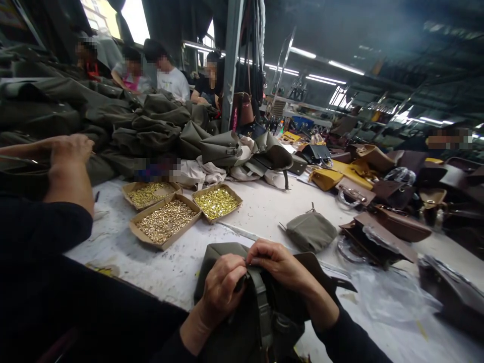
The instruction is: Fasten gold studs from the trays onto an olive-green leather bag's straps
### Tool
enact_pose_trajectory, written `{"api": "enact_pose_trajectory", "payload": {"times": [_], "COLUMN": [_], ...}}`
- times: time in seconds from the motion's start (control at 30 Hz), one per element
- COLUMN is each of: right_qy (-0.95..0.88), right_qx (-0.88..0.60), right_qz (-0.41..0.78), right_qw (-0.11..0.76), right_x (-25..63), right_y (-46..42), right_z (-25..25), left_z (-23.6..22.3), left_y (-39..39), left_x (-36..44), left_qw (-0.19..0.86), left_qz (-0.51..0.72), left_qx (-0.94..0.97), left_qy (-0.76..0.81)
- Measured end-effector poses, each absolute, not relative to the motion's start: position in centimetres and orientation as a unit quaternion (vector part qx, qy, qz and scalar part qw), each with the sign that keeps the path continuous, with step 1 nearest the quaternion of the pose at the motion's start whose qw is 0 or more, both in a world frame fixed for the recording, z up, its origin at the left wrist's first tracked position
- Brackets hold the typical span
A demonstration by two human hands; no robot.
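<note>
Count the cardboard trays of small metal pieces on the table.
3. The front tray is nearest the person; the rear left tray and rear right tray are beyond it. More could be hidden behind the piled bags.

White worktable [260, 204] beyond and beside the hands — surface scuffed. Metal post [231, 68] upright past them; bright windows [135, 21] far left — strip lights [346, 67] far right.

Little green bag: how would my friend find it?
Find the white table, then look just past the person's right hand. The little green bag lies there, smaller than the held green bag, not brown like the bags to its right.
</note>
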State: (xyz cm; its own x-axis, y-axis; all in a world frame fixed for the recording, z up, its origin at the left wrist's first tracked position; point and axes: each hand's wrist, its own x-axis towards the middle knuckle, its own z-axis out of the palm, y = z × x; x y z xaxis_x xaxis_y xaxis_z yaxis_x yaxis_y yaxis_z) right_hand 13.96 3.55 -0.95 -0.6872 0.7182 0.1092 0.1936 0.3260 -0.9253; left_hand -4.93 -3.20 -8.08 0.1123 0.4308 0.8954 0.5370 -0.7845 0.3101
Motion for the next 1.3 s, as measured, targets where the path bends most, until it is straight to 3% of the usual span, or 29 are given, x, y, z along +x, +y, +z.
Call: {"api": "enact_pose_trajectory", "payload": {"times": [0.43, 0.83, 1.3], "right_qy": [-0.816, -0.850, -0.833], "right_qx": [-0.305, -0.344, -0.297], "right_qz": [0.429, 0.368, 0.435], "right_qw": [0.239, 0.152, 0.171], "right_x": [13.6, 13.4, 14.7], "right_y": [3.0, 3.3, 4.1], "right_z": [0.0, 1.3, 1.1], "left_z": [-8.0, -8.8, -8.5], "left_y": [-3.4, -3.5, -3.5], "left_x": [-5.1, -5.1, -5.0], "left_qw": [0.041, 0.046, 0.035], "left_qz": [-0.582, -0.572, -0.578], "left_qx": [-0.743, -0.750, -0.747], "left_qy": [-0.327, -0.328, -0.328]}}
